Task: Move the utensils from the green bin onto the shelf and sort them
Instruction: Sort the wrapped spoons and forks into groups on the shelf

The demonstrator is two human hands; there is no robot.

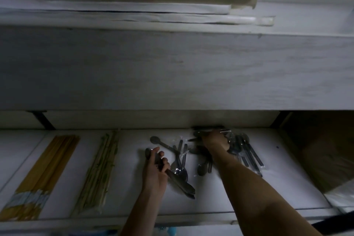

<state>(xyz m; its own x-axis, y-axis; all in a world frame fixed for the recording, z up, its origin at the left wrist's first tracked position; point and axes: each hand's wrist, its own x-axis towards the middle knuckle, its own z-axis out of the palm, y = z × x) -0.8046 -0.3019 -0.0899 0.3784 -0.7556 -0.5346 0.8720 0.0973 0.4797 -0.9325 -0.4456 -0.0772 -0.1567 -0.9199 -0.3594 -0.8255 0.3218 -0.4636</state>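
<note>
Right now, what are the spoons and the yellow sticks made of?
The spoons look like metal, probably steel: grey with a dull gleam. The yellow chopsticks look like wood or bamboo: matte, straight, pale bands near one end; painted plastic is possible.

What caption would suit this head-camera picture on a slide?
Left hand grips a bundle of dark utensils; right hand grasps another bunch farther back on the white shelf.

Dim, grainy wide-angle view, edges bowed, far reach motion-blurred.
</note>
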